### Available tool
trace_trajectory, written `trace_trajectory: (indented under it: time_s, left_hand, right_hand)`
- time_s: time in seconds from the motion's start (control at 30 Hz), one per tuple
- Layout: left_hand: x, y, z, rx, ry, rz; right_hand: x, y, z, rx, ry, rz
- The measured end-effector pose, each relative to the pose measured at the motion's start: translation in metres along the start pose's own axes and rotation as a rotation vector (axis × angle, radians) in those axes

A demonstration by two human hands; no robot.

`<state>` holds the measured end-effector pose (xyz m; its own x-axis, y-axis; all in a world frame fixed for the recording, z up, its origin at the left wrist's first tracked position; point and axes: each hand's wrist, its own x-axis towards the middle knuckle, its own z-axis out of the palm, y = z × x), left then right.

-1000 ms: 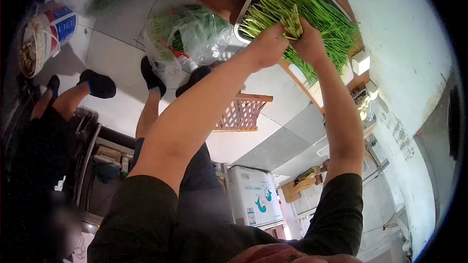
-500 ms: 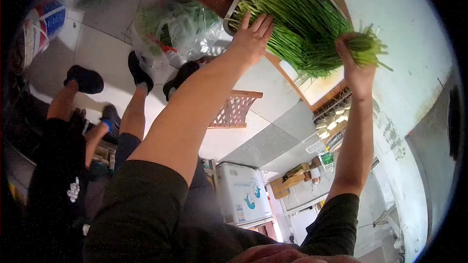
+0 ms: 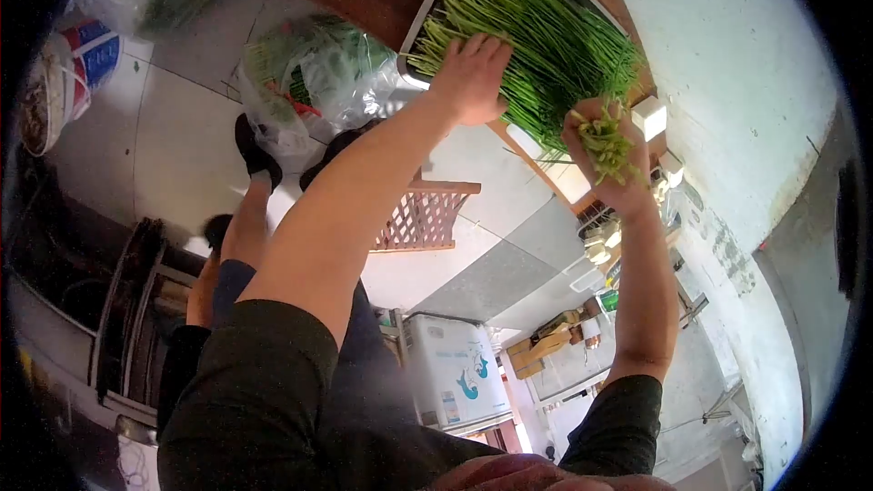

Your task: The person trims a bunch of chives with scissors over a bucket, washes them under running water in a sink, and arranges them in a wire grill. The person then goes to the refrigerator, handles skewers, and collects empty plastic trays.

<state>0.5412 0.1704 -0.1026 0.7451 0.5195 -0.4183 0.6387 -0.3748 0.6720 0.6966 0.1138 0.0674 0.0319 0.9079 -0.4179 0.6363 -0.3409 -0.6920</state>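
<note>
Long green stalks (image 3: 546, 23) fill a metal-rimmed tray (image 3: 422, 22) at the top of the view. My left hand (image 3: 473, 77) lies on the pale-ended side of the stalks, fingers slightly bent over them and thumb apart. At the tray's right end my right hand (image 3: 611, 150) is closed round a bunch of green stalks (image 3: 604, 144), whose pale ends stick out of the fist towards me. The leafy part of that bunch is mostly hidden by the hand.
A clear plastic bag of greens (image 3: 314, 73) lies on the floor, with a bucket (image 3: 68, 82) farther left. Below are a brown lattice (image 3: 418, 218) and a white appliance (image 3: 459, 368). Another person's leg (image 3: 202, 291) shows at lower left. A wall (image 3: 727, 64) stands right.
My hands were together at a bunch, then parted. My right hand has since come back left and down from the wall side with its bunch. My left hand's fingers are less spread.
</note>
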Motion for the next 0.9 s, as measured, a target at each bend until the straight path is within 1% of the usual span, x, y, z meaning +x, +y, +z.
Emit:
trace_trajectory:
  time_s: [0.03,0.07,0.1,0.13,0.17,0.27,0.3,0.43,0.53,0.6,0.63,0.67,0.7,0.73,0.8,0.83,0.9]
  left_hand:
    - [0.002,0.002,-0.003,-0.146,0.025,-0.07]
    - [0.007,0.001,-0.002,-0.458,0.065,-0.112]
    - [0.013,-0.001,0.003,-0.774,0.102,-0.153]
    - [0.019,-0.002,0.007,-1.092,0.136,-0.196]
    - [0.027,0.001,0.012,-1.331,0.174,-0.308]
    - [0.049,-0.005,0.02,-1.821,0.032,-0.379]
    - [0.05,0.007,0.011,-1.834,0.128,-0.502]
    - [0.064,0.017,0.009,-1.869,0.077,-0.654]
    - [0.068,0.021,0.01,-1.775,0.162,-0.575]
    - [0.063,0.026,0.009,-1.677,0.227,-0.482]
    - [0.059,0.028,0.006,-1.625,0.258,-0.435]
    - [0.051,0.031,0.005,-1.49,0.287,-0.38]
    - [0.031,0.041,-0.011,-1.355,0.309,-0.325]
    - [0.014,0.05,-0.02,-1.218,0.329,-0.271]
    - [-0.008,0.057,-0.006,-1.079,0.441,-0.024]
    - [-0.021,0.06,-0.017,-0.832,0.431,0.028]
    - [-0.032,0.059,-0.016,-0.844,0.435,0.058]
  right_hand:
    - [-0.003,0.001,0.003,-0.023,0.002,-0.007]
    - [-0.002,0.002,0.003,-0.046,0.005,-0.015]
    - [-0.001,0.004,0.001,-0.044,-0.049,-0.129]
    - [-0.002,0.002,0.0,-0.076,-0.054,-0.141]
    - [-0.002,-0.003,0.002,-0.107,-0.063,-0.155]
    - [-0.003,0.002,0.005,-0.116,-0.101,-0.211]
    - [-0.005,0.006,0.006,-0.113,-0.116,-0.239]
    - [-0.007,0.0,0.009,-0.118,-0.181,-0.312]
    - [-0.009,-0.003,0.011,-0.154,-0.185,-0.348]
    - [-0.011,-0.002,0.011,-0.149,-0.193,-0.352]
    - [-0.013,0.002,0.013,-0.096,-0.126,-0.279]
    - [-0.014,0.009,0.016,-0.041,-0.06,-0.207]
    - [-0.015,0.014,0.019,0.013,0.008,-0.132]
    - [-0.01,0.012,0.021,-0.007,0.088,-0.084]
    - [0.008,0.007,0.029,-0.039,0.24,0.008]
    - [0.016,0.016,0.03,-0.077,0.24,-0.07]
    - [0.022,0.022,0.038,0.028,0.259,-0.006]
